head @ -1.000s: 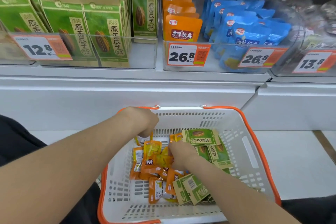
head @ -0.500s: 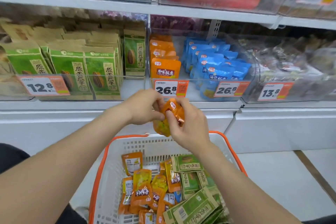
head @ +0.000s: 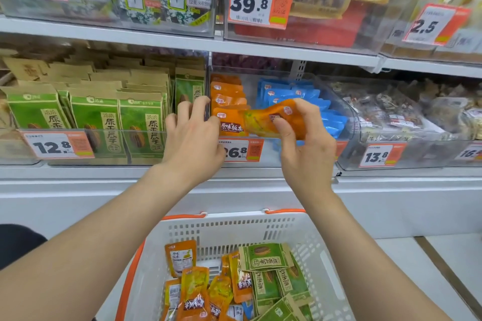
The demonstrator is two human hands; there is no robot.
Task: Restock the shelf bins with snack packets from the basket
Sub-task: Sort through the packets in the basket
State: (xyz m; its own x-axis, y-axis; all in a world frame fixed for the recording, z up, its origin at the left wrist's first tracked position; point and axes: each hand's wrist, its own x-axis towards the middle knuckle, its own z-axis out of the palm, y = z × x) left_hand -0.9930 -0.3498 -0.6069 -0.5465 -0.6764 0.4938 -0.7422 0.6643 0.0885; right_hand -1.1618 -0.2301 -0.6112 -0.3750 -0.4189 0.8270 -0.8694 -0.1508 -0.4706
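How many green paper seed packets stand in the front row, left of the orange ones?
3, side by side on the white shelf: left green seed packet, middle green seed packet, right green seed packet. More stand behind, partly hidden.

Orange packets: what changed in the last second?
Both hands rose from the basket to the shelf. The right hand took a bunch of orange packets and now holds it at the front of the orange bin. The left hand let go of them and touches the bin's left edge with fingers spread. Shelf stock and the basket stayed put.
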